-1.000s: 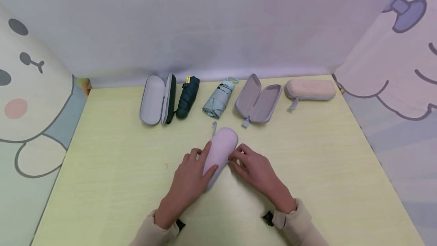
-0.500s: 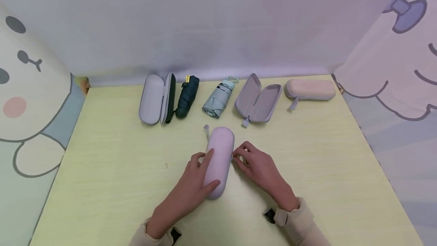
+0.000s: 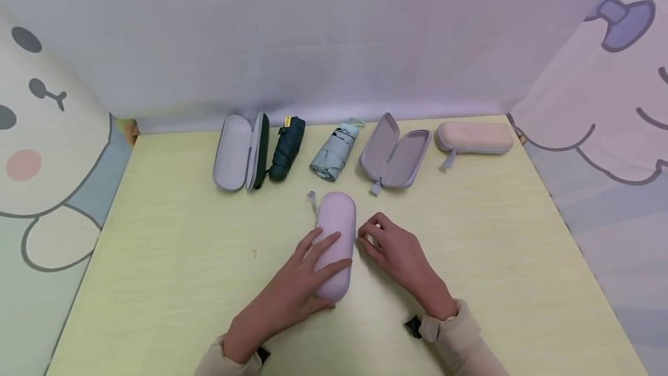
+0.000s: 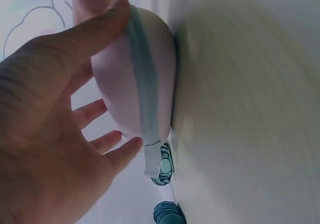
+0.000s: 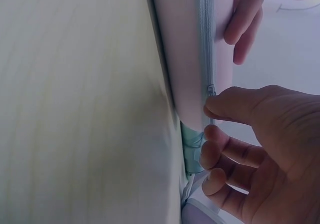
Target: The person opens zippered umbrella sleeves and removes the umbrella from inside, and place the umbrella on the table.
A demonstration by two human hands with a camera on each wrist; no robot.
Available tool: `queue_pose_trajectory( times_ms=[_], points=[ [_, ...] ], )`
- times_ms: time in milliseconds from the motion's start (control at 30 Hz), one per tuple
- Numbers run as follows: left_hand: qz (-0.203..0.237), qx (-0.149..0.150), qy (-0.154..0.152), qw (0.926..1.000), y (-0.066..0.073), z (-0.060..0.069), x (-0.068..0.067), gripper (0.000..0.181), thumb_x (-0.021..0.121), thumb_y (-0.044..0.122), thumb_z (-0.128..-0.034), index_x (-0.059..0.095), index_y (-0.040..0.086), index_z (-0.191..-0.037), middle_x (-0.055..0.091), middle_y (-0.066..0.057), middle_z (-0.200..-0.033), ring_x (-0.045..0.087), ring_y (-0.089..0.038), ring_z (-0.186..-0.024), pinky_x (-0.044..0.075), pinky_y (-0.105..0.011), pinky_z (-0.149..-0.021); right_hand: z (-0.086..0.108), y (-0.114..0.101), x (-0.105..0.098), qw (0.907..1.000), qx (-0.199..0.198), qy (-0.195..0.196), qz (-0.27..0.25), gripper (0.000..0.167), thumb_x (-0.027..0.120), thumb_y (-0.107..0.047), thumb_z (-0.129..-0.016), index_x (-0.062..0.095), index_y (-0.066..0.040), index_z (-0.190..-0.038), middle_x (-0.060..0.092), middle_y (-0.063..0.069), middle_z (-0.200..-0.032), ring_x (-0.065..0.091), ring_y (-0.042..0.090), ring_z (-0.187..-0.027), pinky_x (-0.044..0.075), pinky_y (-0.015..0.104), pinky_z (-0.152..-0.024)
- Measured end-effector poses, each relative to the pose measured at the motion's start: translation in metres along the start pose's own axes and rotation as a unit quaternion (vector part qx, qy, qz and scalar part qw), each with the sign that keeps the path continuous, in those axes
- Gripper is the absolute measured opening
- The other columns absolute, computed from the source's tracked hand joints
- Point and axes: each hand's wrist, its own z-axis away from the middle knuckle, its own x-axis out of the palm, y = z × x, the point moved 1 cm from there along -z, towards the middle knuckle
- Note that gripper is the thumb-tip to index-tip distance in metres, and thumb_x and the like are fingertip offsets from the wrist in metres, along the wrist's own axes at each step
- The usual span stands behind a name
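Note:
A pink-lilac zip glasses case (image 3: 336, 213) lies closed on the table, its long side pointing away from me. My left hand (image 3: 287, 289) holds it from the left, fingers spread over the top and thumb at the near end. In the left wrist view a fabric tab (image 4: 152, 160) hangs at the end of the grey-green band. On the case's right side, my right hand (image 3: 394, 251) pinches at the zipper pull with thumb and index finger. The zipper slider (image 5: 211, 89) shows just beyond the thumb in the right wrist view; the pull itself is mostly hidden.
Along the table's (image 3: 156, 248) back edge stand an open black case (image 3: 232, 155), a dark folded umbrella (image 3: 287, 147), a light-blue folded umbrella (image 3: 336, 151), an open grey-lilac case (image 3: 407, 158) and a closed pink case (image 3: 475, 136). A curtain (image 3: 323, 45) hangs behind.
The case has turned from slanting right to nearly straight and shifted a little left. My left fingers have spread further over its top. My right hand moved slightly right and away from me.

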Motion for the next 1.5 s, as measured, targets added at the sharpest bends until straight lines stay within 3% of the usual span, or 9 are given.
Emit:
queue_pose_trajectory(
  times_ms=[300, 500, 1033, 1500],
  points=[
    [-0.025, 0.004, 0.025, 0.9994, -0.001, -0.010, 0.006, 0.078, 0.088, 0.053, -0.0791, 0.055, 0.034, -0.147, 0.033, -0.004, -0.168, 0.026, -0.034, -0.156, 0.049, -0.050, -0.113, -0.003, 0.002, -0.002, 0.9999, -0.002, 0.007, 0.010, 0.009, 0.080, -0.018, -0.093, 0.074, -0.024, -0.096, 0.065, -0.006, -0.103, 0.053, 0.002, -0.065, 0.045, 0.021, -0.056],
    [-0.040, -0.016, 0.020, 0.9988, 0.001, -0.014, 0.006, 0.078, 0.087, 0.057, -0.0787, 0.055, 0.033, -0.146, 0.034, -0.003, -0.167, 0.026, -0.032, -0.155, 0.050, -0.047, -0.113, -0.004, 0.002, -0.002, 0.9998, -0.008, 0.010, 0.012, 0.009, 0.079, -0.016, -0.094, 0.074, -0.024, -0.097, 0.065, -0.006, -0.104, 0.056, 0.003, -0.064, 0.046, 0.021, -0.056],
    [-0.044, -0.009, 0.059, 0.9972, 0.002, -0.016, 0.010, 0.078, 0.091, 0.056, -0.0743, 0.059, 0.031, -0.141, 0.038, -0.004, -0.162, 0.030, -0.033, -0.152, 0.054, -0.046, -0.108, 0.001, 0.001, -0.001, 0.9999, -0.014, 0.006, 0.008, 0.010, 0.080, -0.016, -0.093, 0.074, -0.023, -0.098, 0.065, -0.006, -0.105, 0.054, 0.003, -0.064, 0.044, 0.020, -0.056],
    [-0.044, -0.017, 0.070, 0.9965, 0.003, -0.021, 0.010, 0.078, 0.091, 0.055, -0.0737, 0.059, 0.032, -0.141, 0.040, -0.005, -0.161, 0.032, -0.034, -0.151, 0.056, -0.045, -0.104, 0.004, 0.002, -0.001, 0.9999, -0.009, 0.006, 0.002, 0.009, 0.079, -0.017, -0.093, 0.074, -0.023, -0.098, 0.065, -0.007, -0.104, 0.053, 0.001, -0.065, 0.045, 0.019, -0.056]
  ],
)
